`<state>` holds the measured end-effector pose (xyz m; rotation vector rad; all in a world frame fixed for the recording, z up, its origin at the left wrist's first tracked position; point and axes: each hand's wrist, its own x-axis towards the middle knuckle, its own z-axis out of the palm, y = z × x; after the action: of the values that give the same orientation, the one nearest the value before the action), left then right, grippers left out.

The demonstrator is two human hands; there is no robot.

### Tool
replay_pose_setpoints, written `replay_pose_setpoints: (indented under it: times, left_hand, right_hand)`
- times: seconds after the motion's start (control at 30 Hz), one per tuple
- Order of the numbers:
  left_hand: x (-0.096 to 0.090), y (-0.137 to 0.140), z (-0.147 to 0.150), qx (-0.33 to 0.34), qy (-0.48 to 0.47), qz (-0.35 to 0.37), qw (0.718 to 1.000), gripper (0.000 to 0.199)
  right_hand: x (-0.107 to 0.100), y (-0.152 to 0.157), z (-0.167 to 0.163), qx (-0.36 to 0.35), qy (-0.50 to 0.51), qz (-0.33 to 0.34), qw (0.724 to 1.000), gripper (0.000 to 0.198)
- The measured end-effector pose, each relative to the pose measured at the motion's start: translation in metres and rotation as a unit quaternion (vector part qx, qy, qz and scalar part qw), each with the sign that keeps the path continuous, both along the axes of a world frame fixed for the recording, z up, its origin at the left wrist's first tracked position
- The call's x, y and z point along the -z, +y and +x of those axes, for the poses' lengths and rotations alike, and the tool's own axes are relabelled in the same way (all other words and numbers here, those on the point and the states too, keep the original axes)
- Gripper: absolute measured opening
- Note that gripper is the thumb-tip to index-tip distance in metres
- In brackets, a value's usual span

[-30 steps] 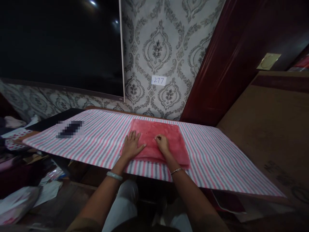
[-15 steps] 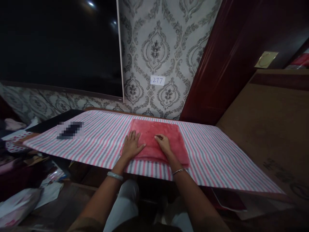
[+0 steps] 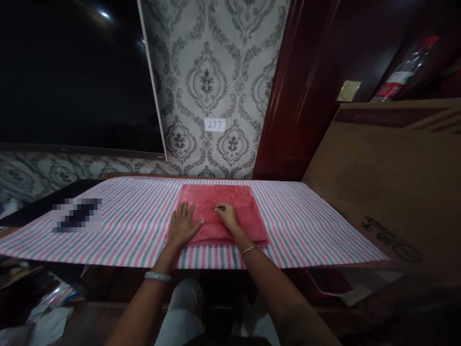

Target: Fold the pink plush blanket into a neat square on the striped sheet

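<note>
A folded red plush cloth (image 3: 216, 192) lies on a pink, grey and white striped tablecloth (image 3: 306, 221), near its front edge. My left hand (image 3: 183, 226) rests flat on the left part of the red cloth, fingers spread. Over the middle of the cloth, my right hand (image 3: 226, 216) has thumb and fingertips pinched together; whatever is between them is too small to make out. One tiny dark speck (image 3: 203, 203) shows on the cloth, left of the right fingertips.
Behind the table are a patterned wall with a paper label (image 3: 215, 125) and a large dark screen (image 3: 72, 81). A blurred-out dark object (image 3: 77, 215) lies on the left. To the right stands a big cardboard box (image 3: 389, 178), with a plastic bottle (image 3: 399, 77) behind it.
The camera view has turned a little to the right, so everything sits further left and the bottle has come into view. Both hands keep about the same pose on the red cloth.
</note>
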<state>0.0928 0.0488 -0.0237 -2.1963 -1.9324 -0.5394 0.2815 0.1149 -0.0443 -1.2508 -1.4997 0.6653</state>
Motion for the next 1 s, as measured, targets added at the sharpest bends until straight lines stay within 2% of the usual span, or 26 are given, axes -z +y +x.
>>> replay_pose_setpoints:
  times: [0.1,0.23,0.37,0.47,0.53,0.6,0.7,0.8,0.9,1.0]
  left_hand:
    - [-0.001,0.001,0.0,-0.004,0.006,0.001,1.0,0.071]
    - [-0.002,0.001,0.0,-0.003,0.008,-0.004,1.0,0.071]
    - [-0.004,0.0,0.001,-0.003,0.005,-0.003,1.0,0.071]
    - [-0.004,0.0,0.003,0.001,0.003,-0.006,1.0,0.073]
    - [-0.003,0.001,0.003,0.004,0.002,-0.007,1.0,0.073]
    - [-0.003,0.001,0.004,0.005,0.004,-0.01,1.0,0.073]
    - [-0.005,0.001,0.006,0.01,0.019,-0.02,1.0,0.074]
    - [-0.007,-0.003,0.004,0.015,0.034,-0.023,0.999,0.073]
    - [-0.004,-0.014,-0.006,0.025,0.037,-0.019,0.999,0.068]
    - [0.005,-0.031,-0.027,0.072,0.028,-0.001,0.997,0.066]
  right_hand:
    - [-0.001,0.004,-0.001,0.031,0.021,-0.001,0.999,0.012]
    - [-0.01,0.005,0.006,0.055,0.045,0.012,0.997,0.03]
    - [-0.017,-0.013,0.031,0.047,0.034,0.049,0.997,0.033]
    - [-0.01,-0.034,0.065,0.071,-0.095,0.059,0.991,0.043]
    - [-0.001,-0.044,0.087,0.095,-0.221,0.036,0.97,0.047]
    - [0.008,-0.046,0.102,0.101,-0.291,0.01,0.951,0.047]
    - [0.015,-0.043,0.112,0.092,-0.306,0.006,0.947,0.048]
    - [0.014,-0.046,0.114,0.089,-0.316,0.009,0.944,0.047]
    - [0.012,-0.064,0.12,0.096,-0.339,0.031,0.935,0.045]
    - [0.016,-0.092,0.13,0.08,-0.358,0.097,0.925,0.047]
